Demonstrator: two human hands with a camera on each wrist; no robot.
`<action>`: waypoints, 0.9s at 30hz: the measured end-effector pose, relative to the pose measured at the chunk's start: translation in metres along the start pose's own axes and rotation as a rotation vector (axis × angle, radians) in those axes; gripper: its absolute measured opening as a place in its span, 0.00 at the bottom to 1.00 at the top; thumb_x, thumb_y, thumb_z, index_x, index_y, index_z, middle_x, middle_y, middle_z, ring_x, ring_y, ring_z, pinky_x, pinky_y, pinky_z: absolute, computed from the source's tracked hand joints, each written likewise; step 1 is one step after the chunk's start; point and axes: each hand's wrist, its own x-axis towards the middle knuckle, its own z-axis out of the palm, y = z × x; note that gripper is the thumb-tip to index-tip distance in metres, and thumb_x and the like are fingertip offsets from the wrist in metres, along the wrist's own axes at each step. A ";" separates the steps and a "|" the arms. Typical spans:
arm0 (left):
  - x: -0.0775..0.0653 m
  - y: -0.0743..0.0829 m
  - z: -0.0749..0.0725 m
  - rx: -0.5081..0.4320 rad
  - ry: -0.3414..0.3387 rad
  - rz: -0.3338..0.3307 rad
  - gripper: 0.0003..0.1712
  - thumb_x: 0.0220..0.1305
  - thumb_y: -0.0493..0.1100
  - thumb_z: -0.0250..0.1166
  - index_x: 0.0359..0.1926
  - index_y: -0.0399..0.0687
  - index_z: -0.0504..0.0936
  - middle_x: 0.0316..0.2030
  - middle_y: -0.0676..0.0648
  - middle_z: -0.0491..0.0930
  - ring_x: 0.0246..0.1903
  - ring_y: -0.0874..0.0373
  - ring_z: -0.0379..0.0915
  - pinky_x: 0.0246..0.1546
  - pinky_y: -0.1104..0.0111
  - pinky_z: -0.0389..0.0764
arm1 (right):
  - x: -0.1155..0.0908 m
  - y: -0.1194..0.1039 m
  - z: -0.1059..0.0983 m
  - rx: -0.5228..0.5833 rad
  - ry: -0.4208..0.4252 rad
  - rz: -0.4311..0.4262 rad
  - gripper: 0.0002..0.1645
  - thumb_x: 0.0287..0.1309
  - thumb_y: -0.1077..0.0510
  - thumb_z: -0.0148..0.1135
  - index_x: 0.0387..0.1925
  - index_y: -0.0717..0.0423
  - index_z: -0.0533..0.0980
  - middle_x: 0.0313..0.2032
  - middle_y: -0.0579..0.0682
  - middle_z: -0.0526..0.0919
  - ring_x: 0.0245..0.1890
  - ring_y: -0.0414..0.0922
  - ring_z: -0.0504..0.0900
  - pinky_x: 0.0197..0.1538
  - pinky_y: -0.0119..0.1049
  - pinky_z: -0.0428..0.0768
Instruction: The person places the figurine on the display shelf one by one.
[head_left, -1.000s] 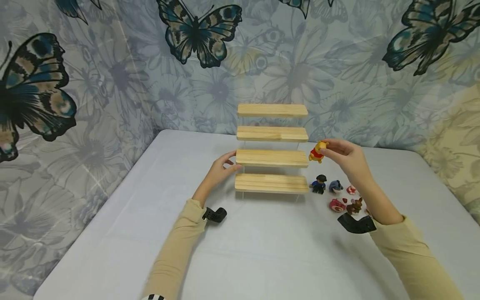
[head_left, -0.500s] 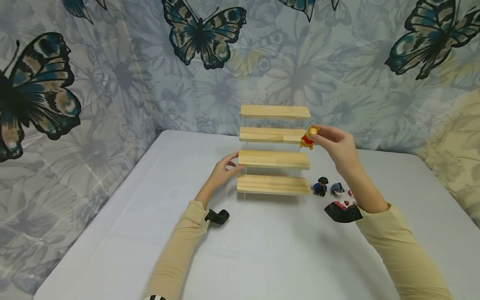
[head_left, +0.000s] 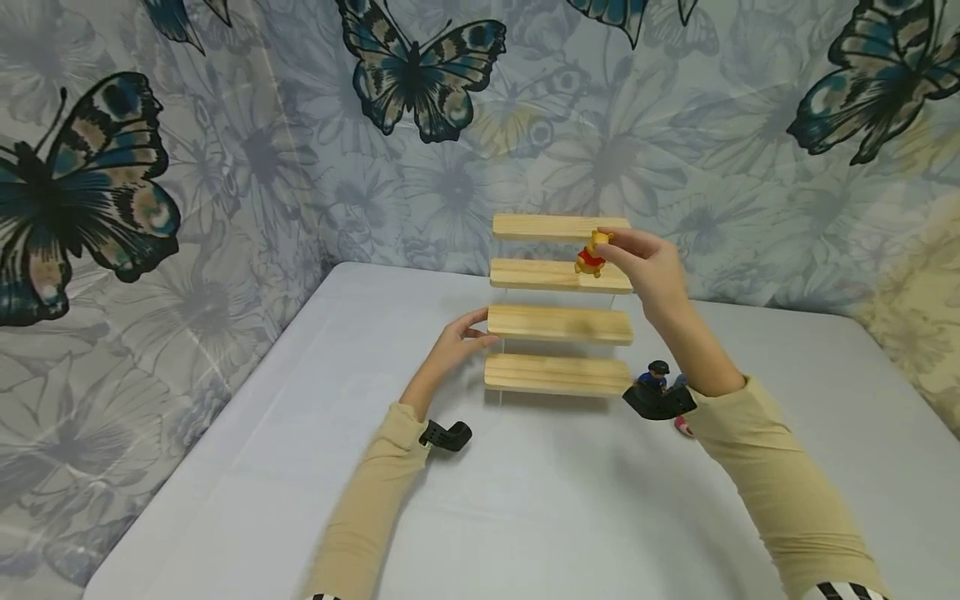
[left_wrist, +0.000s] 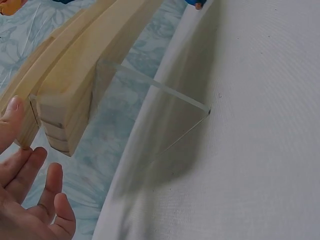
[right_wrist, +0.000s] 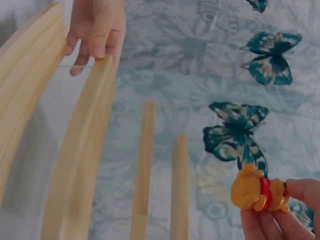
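A four-tier display stand with pale wooden shelves and clear supports stands on the white table. My left hand pinches the left end of its second shelf from the bottom; in the left wrist view, the thumb and fingertips of that hand meet the board's end. Raised in my right hand is a yellow Winnie the Pooh figurine with a red shirt, held by its head between thumb and fingers. It appears in front of the upper two shelves. The right wrist view shows the figurine tilted on its side.
A dark-capped figurine stands right of the stand, partly behind the black wrist camera. A pink figurine peeks out below it; my right forearm covers others. The white table meets a butterfly-patterned backdrop.
My right hand has carried the Pooh figurine up and left, from beside the stand to before its upper shelves. The left hand keeps its hold. The head view has shifted slightly.
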 end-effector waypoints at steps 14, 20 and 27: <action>-0.015 0.022 0.005 -0.022 -0.021 0.012 0.32 0.60 0.36 0.59 0.64 0.35 0.58 0.60 0.36 0.60 0.46 0.43 0.65 0.41 0.48 0.66 | 0.030 -0.001 0.024 -0.176 -0.055 -0.105 0.24 0.52 0.52 0.63 0.50 0.60 0.76 0.38 0.48 0.81 0.43 0.43 0.75 0.48 0.37 0.70; -0.019 0.023 0.009 0.000 -0.027 -0.003 0.33 0.61 0.37 0.59 0.64 0.37 0.57 0.60 0.37 0.61 0.46 0.46 0.65 0.40 0.48 0.67 | 0.045 0.007 0.043 -0.195 -0.084 -0.188 0.25 0.54 0.56 0.62 0.52 0.63 0.73 0.40 0.55 0.80 0.40 0.42 0.77 0.45 0.33 0.72; -0.017 0.023 0.004 -0.060 -0.023 0.038 0.32 0.60 0.34 0.58 0.64 0.34 0.58 0.60 0.35 0.60 0.46 0.43 0.66 0.43 0.49 0.67 | 0.069 0.009 0.069 -0.195 -0.040 -0.237 0.20 0.53 0.58 0.62 0.45 0.66 0.73 0.40 0.58 0.78 0.40 0.47 0.77 0.42 0.33 0.73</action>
